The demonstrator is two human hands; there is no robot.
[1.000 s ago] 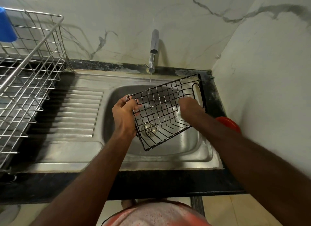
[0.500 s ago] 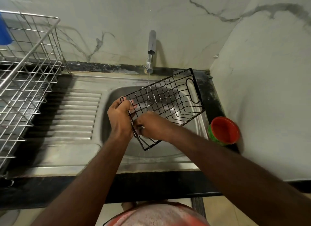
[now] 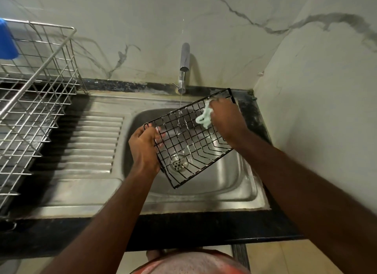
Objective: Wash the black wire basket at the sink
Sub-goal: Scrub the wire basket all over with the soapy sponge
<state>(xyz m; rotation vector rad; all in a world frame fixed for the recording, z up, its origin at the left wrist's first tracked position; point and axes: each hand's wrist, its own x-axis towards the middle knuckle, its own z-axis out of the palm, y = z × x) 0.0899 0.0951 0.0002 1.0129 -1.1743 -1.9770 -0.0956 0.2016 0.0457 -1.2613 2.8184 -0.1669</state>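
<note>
Mid-scrub: your left hand (image 3: 143, 149) grips black wire basket (image 3: 189, 143) edge, right hand (image 3: 226, 120) holds pale scrubber (image 3: 204, 118) at upper-right corner; rinse likely left.

Dim, greenish light comes from the left, so the silver wire dish rack (image 3: 34, 102) throws a shadow across the ridged steel drainboard (image 3: 95, 143) and the chrome tap (image 3: 184, 63) shadows the marble wall (image 3: 142, 18) to its right. The stainless sink basin (image 3: 234, 177) shows soft glare. The right hand (image 3: 226, 120) and its pale green scrubber (image 3: 204, 118) are motion-blurred, and the black tabletop edge (image 3: 204, 228) bows with wide-angle distortion.
</note>
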